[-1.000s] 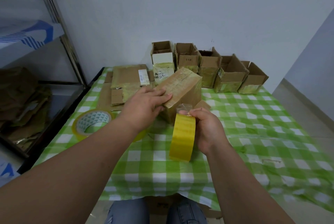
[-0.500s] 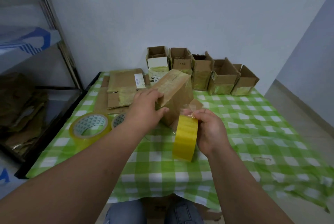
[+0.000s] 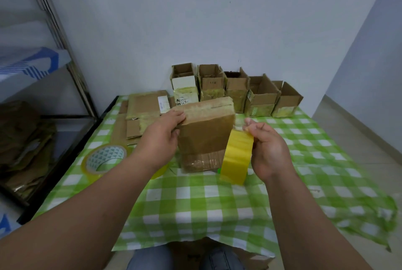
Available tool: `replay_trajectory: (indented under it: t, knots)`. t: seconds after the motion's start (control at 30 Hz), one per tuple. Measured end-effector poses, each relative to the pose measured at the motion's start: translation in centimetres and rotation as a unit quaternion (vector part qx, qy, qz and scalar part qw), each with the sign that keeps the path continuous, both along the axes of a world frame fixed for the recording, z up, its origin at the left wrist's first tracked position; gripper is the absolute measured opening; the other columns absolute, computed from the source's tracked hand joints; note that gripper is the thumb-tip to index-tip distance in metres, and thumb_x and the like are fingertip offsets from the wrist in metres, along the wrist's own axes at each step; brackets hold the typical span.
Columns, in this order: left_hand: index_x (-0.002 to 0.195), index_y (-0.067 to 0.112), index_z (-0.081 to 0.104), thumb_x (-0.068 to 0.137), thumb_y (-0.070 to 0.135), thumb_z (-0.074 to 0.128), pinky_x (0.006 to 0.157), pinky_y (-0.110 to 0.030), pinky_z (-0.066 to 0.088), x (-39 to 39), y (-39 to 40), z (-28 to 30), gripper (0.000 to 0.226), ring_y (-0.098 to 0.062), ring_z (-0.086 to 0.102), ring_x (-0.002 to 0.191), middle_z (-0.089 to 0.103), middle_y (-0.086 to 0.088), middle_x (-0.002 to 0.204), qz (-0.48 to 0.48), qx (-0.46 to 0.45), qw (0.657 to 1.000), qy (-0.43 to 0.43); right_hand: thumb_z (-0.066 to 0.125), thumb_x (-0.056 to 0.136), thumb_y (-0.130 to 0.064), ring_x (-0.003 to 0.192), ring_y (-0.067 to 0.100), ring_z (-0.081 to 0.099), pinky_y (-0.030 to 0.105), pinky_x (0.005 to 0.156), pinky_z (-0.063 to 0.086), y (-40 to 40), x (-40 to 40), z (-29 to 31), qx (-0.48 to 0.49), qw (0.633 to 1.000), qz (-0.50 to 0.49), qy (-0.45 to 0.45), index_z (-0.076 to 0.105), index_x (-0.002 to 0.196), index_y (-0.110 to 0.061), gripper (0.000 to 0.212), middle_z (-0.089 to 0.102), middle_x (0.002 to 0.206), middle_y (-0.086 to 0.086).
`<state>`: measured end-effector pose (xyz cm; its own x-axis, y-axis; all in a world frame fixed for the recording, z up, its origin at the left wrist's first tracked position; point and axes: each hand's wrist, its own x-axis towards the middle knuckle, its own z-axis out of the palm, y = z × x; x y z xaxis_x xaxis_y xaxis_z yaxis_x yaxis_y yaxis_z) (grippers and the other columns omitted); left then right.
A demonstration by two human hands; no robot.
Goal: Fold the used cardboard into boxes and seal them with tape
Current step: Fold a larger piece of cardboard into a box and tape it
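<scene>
Both hands work: left hand (image 3: 162, 137) grips the brown cardboard box (image 3: 204, 134); right hand (image 3: 269, 150) pinches the yellow tape roll (image 3: 237, 158), which should draw taut along the seam.

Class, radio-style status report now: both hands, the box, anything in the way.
Left hand grips box top edge. Right hand holds yellow tape roll, pinching its loose end. Box upright on tablecloth. Nothing between tape and box.
</scene>
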<state>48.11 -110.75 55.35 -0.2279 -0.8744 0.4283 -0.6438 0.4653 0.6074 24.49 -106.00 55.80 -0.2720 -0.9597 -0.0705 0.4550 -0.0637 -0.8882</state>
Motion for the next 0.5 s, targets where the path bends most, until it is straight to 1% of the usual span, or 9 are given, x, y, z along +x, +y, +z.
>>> replay_trajectory:
  t: [0.03, 0.07, 0.13, 0.2, 0.27, 0.33, 0.37, 0.43, 0.5]
  knots:
    - [0.136, 0.01, 0.057, 0.094, -0.006, 0.052, 0.119, -0.027, 0.021, -0.2, 0.1, 0.0, 0.045, -0.007, 0.033, 0.139, 0.05, 0.001, 0.146, -0.008, -0.01, 1.0, -0.016, 0.053, 0.094, -0.001, 0.12, 0.026, 0.059, 0.055, 0.108, 0.041, 0.0, 0.0, 0.1, -0.002, 1.0, 0.012, 0.005, 0.054, 0.074, -0.01, 0.022, 0.063, 0.129, 0.004]
    - [0.136, 0.009, 0.057, 0.094, -0.007, 0.051, 0.118, -0.024, 0.019, -0.3, 0.1, 0.0, 0.045, -0.009, 0.032, 0.141, 0.049, 0.0, 0.147, -0.011, -0.018, 0.999, -0.027, 0.052, 0.094, -0.001, 0.119, 0.028, 0.06, 0.057, 0.107, 0.041, 0.0, 0.1, 0.2, -0.003, 1.0, 0.023, 0.003, 0.053, 0.074, -0.01, 0.022, 0.064, 0.129, 0.004]
    - [0.136, 0.01, 0.057, 0.094, -0.008, 0.049, 0.118, -0.024, 0.018, -0.5, -0.1, 0.0, 0.046, -0.015, 0.032, 0.144, 0.044, -0.001, 0.15, -0.004, -0.016, 1.0, -0.024, 0.05, 0.095, -0.001, 0.116, 0.033, 0.062, 0.059, 0.105, 0.042, 0.3, 0.3, 0.4, -0.007, 0.999, 0.039, -0.009, 0.052, 0.073, -0.011, 0.023, 0.066, 0.127, 0.006]
    - [0.134, 0.011, 0.059, 0.094, -0.009, 0.046, 0.118, -0.029, 0.025, -0.5, -0.2, -0.2, 0.046, -0.017, 0.032, 0.144, 0.039, -0.001, 0.154, 0.009, -0.003, 1.0, 0.018, 0.049, 0.095, -0.001, 0.114, 0.034, 0.063, 0.058, 0.1, 0.044, 0.7, 0.6, 0.6, -0.015, 0.998, 0.048, -0.025, 0.051, 0.073, -0.011, 0.025, 0.069, 0.123, 0.009]
    - [0.13, 0.013, 0.063, 0.095, -0.011, 0.042, 0.117, -0.037, 0.033, -0.7, -0.3, -0.2, 0.047, -0.017, 0.031, 0.144, 0.034, -0.001, 0.156, 0.028, 0.027, 0.996, 0.078, 0.047, 0.096, -0.001, 0.103, 0.028, 0.067, 0.051, 0.091, 0.05, 1.3, 0.8, 0.9, -0.023, 0.998, 0.053, -0.04, 0.049, 0.072, -0.01, 0.026, 0.071, 0.118, 0.01]
    - [0.127, 0.014, 0.065, 0.096, -0.011, 0.039, 0.115, -0.04, 0.036, -1.1, -0.2, 0.3, 0.047, -0.017, 0.032, 0.143, 0.034, -0.003, 0.154, 0.051, 0.05, 0.991, 0.115, 0.046, 0.097, 0.0, 0.096, 0.024, 0.07, 0.047, 0.086, 0.052, 1.8, 1.1, 1.1, -0.023, 0.997, 0.054, -0.049, 0.049, 0.072, -0.01, 0.027, 0.072, 0.115, 0.011]
    - [0.125, 0.015, 0.066, 0.098, -0.01, 0.038, 0.114, -0.038, 0.036, -1.3, -0.1, 0.6, 0.047, -0.018, 0.035, 0.141, 0.037, -0.003, 0.152, 0.065, 0.057, 0.988, 0.124, 0.046, 0.097, 0.0, 0.098, 0.025, 0.07, 0.047, 0.086, 0.053, 2.0, 1.3, 1.1, -0.02, 0.997, 0.054, -0.053, 0.049, 0.072, -0.01, 0.027, 0.072, 0.115, 0.011]
    - [0.12, 0.015, 0.069, 0.098, -0.009, 0.036, 0.111, -0.026, 0.035, -1.8, 0.1, 1.3, 0.046, -0.017, 0.04, 0.135, 0.042, -0.002, 0.146, 0.089, 0.073, 0.982, 0.149, 0.046, 0.096, 0.001, 0.103, 0.027, 0.069, 0.048, 0.086, 0.054, 2.7, 1.6, 1.0, -0.013, 0.997, 0.055, -0.05, 0.048, 0.073, -0.01, 0.026, 0.072, 0.115, 0.013]
    - [0.106, 0.02, 0.072, 0.095, -0.011, 0.034, 0.099, -0.02, 0.035, -2.2, 0.2, 2.2, 0.05, -0.014, 0.042, 0.126, 0.046, 0.004, 0.138, 0.098, 0.123, 0.966, 0.203, 0.047, 0.095, 0.001, 0.105, 0.03, 0.069, 0.047, 0.082, 0.054, 3.4, 1.8, 0.7, -0.009, 0.997, 0.067, -0.036, 0.048, 0.073, -0.01, 0.024, 0.072, 0.114, 0.014]
